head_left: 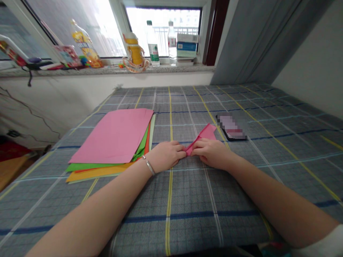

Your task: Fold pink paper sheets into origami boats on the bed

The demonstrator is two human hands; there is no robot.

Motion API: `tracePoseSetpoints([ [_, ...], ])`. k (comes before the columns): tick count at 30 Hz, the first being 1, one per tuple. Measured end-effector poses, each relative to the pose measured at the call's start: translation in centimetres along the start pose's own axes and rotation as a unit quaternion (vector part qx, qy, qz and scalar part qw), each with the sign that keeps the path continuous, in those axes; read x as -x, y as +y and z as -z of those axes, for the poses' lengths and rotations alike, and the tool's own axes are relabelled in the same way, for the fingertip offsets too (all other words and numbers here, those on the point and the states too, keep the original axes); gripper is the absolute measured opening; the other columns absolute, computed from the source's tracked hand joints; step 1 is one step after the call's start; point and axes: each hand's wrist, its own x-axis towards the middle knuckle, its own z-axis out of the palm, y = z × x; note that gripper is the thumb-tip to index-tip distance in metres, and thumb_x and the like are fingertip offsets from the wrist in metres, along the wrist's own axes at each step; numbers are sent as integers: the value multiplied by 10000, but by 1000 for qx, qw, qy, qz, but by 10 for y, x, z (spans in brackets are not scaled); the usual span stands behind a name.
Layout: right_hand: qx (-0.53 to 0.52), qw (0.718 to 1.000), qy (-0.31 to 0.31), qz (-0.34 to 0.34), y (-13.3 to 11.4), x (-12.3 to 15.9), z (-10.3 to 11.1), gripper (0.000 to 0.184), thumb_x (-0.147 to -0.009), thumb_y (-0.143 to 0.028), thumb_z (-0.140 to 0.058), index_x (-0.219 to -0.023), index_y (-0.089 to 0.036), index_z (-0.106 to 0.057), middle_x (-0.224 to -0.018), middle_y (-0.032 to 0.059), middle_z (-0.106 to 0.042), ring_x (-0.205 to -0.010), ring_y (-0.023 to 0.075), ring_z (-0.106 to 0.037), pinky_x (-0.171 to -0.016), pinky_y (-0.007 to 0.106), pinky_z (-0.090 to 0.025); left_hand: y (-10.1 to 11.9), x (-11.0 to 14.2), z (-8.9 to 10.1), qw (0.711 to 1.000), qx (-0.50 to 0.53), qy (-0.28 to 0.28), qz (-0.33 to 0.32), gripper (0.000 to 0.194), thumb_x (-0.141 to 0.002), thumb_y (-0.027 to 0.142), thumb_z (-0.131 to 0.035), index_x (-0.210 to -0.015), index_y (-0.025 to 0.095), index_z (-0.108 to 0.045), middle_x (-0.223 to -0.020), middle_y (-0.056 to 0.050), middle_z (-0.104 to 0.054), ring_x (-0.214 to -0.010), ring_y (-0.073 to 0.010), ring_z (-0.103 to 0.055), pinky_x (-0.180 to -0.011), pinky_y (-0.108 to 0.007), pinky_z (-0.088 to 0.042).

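Note:
A folded piece of pink paper (206,133) rests on the plaid cloth, its far end pointing up and to the right. With bent fingers, my left hand (166,155) grips the paper's near left tip; a silver bracelet circles that wrist. My right hand (211,152) lies over the paper's lower part, thumb and fingers closed on it close to my left fingertips. Both hands cover part of the folds. Left of them is a stack of coloured paper (115,135), pink on top, with green, orange and yellow sheets showing at the edges.
A phone (232,127) lies right of the hands on the plaid cloth (187,228). Along the windowsill (107,71) behind stand a juice bottle (85,44), a yellow cup (134,51), two water bottles (153,46) and boxes (187,46). A grey curtain (257,39) hangs at right.

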Motion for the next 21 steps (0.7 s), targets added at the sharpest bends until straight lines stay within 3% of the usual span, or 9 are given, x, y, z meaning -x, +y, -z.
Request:
tracePoseSetpoints([
  [6, 19, 1000, -13, -11, 0, 4, 10, 288, -782, -78, -544, -934, -243, -725, -1017, 40, -696, -943, 196, -607, -786, 315, -467, 2, -1, 3, 1000, -20, -14, 5, 139, -896, 220, -516, -970, 187, -629, -943, -53, -659, -906, -207, -579, -765, -319, -484],
  [12, 33, 999, -37, -22, 2, 6, 16, 286, -807, -89, -529, -941, -252, -722, -1020, 17, -705, -946, 193, -618, -760, 298, -461, 5, 0, 3, 1000, -24, -9, 13, 133, -882, 236, -532, -976, 193, -616, -1053, -60, -639, -909, -211, -587, -739, -320, -498],
  [18, 54, 997, -34, -45, 0, 10, 17, 157, -805, -126, -550, -830, -211, -679, -928, 34, -699, -866, 194, -623, -740, 300, -449, 7, -1, -1, 999, -35, 0, 28, 131, -884, 248, -534, -968, 196, -621, -1028, -59, -641, -881, -214, -601, -717, -330, -511],
  [21, 53, 998, -12, -35, -1, 10, 13, 131, -833, -164, -551, -876, -210, -665, -934, 42, -690, -861, 190, -614, -734, 298, -447, 9, -2, -3, 998, -41, 9, 37, 138, -887, 257, -534, -969, 193, -625, -1016, -66, -648, -877, -209, -606, -702, -318, -509],
])
